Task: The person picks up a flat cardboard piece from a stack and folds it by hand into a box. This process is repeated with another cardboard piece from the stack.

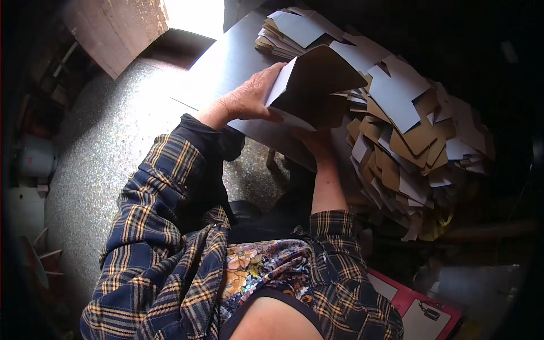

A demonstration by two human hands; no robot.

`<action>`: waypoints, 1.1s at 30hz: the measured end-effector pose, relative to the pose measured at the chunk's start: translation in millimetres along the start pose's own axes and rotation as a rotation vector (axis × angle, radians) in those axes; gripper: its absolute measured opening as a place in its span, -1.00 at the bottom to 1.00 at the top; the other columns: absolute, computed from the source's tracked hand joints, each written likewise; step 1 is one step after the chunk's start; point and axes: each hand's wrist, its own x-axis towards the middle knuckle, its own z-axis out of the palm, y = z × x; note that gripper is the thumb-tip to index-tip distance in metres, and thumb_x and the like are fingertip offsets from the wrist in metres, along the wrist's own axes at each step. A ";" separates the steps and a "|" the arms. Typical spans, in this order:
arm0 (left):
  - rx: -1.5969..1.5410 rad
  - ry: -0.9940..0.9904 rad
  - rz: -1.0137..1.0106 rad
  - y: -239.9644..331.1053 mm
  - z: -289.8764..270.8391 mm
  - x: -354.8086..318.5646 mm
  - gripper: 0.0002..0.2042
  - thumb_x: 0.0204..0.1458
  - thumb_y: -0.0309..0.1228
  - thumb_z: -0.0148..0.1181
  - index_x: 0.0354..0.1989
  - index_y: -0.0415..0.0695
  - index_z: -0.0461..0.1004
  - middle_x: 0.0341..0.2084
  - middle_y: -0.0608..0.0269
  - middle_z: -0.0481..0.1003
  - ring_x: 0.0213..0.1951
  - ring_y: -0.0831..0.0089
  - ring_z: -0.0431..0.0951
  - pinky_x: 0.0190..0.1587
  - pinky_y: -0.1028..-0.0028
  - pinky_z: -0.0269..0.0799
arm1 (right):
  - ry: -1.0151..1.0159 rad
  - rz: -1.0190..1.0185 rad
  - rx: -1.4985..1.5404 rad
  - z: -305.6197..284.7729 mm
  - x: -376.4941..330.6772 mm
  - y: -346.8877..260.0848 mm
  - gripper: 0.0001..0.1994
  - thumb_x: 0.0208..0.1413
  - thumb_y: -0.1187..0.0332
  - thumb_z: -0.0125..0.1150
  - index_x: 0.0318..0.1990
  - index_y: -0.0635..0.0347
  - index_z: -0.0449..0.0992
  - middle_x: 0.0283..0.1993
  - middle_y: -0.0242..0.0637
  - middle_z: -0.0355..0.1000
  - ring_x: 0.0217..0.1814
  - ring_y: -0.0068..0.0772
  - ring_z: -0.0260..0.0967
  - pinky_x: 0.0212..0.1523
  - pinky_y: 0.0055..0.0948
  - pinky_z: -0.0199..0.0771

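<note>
A partly folded cardboard box point(317, 85), white outside and brown inside, is held up over the table with its open end toward me. My left hand point(252, 96) is closed on its left side, fingers along the white outer wall and thumb near the lower edge. Beneath the box, my right hand point(314, 140) reaches to its lower side. Its fingers are in shadow and hidden by the cardboard, so their grip does not show. Just right of the box lies a big heap of flat die-cut cardboard blanks point(396, 96), white on one face and brown on the other.
The blanks overlap along the right of the grey table point(218, 68). At the upper left stands a worn wooden piece of furniture point(122, 34) above the speckled floor point(96, 170). A pink-edged flat item point(422, 311) lies at the lower right. The far right is dark.
</note>
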 end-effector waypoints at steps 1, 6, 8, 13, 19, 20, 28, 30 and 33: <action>0.076 0.026 -0.014 4.1 1.3 3.9 0.12 -0.36 0.01 0.49 0.35 -0.13 -0.11 0.23 -0.08 0.13 0.28 -0.02 0.10 0.34 0.20 0.00 | 0.029 0.059 -0.087 -5.4 0.0 -1.3 -0.17 -0.18 0.30 0.40 0.30 0.06 0.08 0.14 0.03 0.34 0.20 0.06 0.28 0.17 -0.11 0.32; 0.259 0.463 0.002 5.9 -23.9 -15.5 -0.01 -0.34 -0.24 0.54 0.29 -0.16 0.03 0.15 -0.04 0.22 0.17 0.09 0.26 0.23 0.25 0.17 | 0.112 -0.037 -0.343 -18.1 8.0 -30.8 -0.09 -0.31 0.38 0.38 0.31 0.09 0.05 0.05 0.00 0.41 0.12 0.05 0.33 0.15 -0.12 0.32; 0.058 0.626 -0.077 7.4 -47.0 -42.3 -0.11 -0.23 -0.38 0.48 0.30 -0.15 0.05 0.14 0.05 0.24 0.14 0.19 0.28 0.18 0.31 0.22 | 0.130 -0.189 -0.137 -19.4 14.5 -28.3 -0.09 -0.33 0.42 0.35 0.31 0.09 0.04 0.04 -0.06 0.42 0.09 0.05 0.35 0.16 -0.14 0.29; -0.320 0.767 -0.533 -96.0 -74.8 -211.5 -0.38 0.09 -0.32 0.21 0.27 -0.26 0.09 0.22 0.08 0.19 0.21 0.25 0.25 0.20 0.35 0.27 | 0.149 -0.145 -0.225 -25.3 9.4 -31.6 -0.24 -0.28 0.47 0.28 0.22 0.13 0.18 0.01 -0.18 0.44 0.07 -0.09 0.37 0.18 -0.20 0.24; -0.105 0.650 -1.057 -112.6 -26.0 -463.5 -0.18 -0.22 -0.33 0.44 0.20 -0.38 0.09 0.06 -0.02 0.34 0.07 0.26 0.36 0.11 0.32 0.31 | 0.179 -0.119 -0.148 -22.5 9.0 -29.3 -0.39 -0.21 0.48 0.24 0.13 0.18 0.27 -0.09 -0.16 0.47 0.01 -0.07 0.41 0.09 -0.19 0.35; -0.286 0.396 -1.230 -75.5 -9.7 -450.2 -0.16 -0.26 -0.30 0.44 0.21 -0.36 0.12 0.06 -0.02 0.36 0.07 0.23 0.39 0.08 0.28 0.34 | 0.230 -0.074 -0.028 -34.1 5.5 -20.9 -0.41 -0.20 0.49 0.23 0.12 0.19 0.29 -0.12 -0.13 0.47 -0.02 -0.05 0.43 0.05 -0.19 0.39; 0.023 -0.902 -1.197 -74.3 29.4 -517.0 -0.24 -0.28 -0.15 0.42 0.12 -0.29 0.30 -0.11 -0.22 0.48 -0.04 -0.01 0.50 0.00 0.20 0.40 | 0.745 -0.305 -0.698 -123.6 38.9 -77.2 -0.62 -0.15 0.47 0.18 -0.07 0.14 0.44 -0.14 -0.13 0.43 -0.03 -0.07 0.39 0.01 -0.17 0.34; 0.417 -0.580 -1.229 -112.8 -5.7 -470.1 -0.37 -0.18 -0.14 0.36 0.06 -0.22 0.36 -0.16 -0.25 0.47 -0.07 -0.12 0.48 -0.03 0.14 0.40 | 0.802 -0.140 -0.958 -157.3 40.0 -81.6 -0.63 -0.20 0.41 0.22 -0.12 0.11 0.45 0.04 -0.10 0.31 0.12 -0.02 0.24 0.07 -0.03 0.20; 0.623 0.082 -0.824 -84.9 -76.4 -302.3 -0.53 0.03 -0.30 0.20 0.12 -0.21 0.33 -0.06 -0.19 0.45 -0.01 -0.09 0.45 -0.01 0.13 0.39 | 0.773 0.110 -1.176 -173.8 36.3 -82.0 -0.51 -0.26 0.34 0.31 -0.04 0.07 0.40 0.18 -0.06 0.16 0.25 0.02 0.09 0.15 0.03 0.07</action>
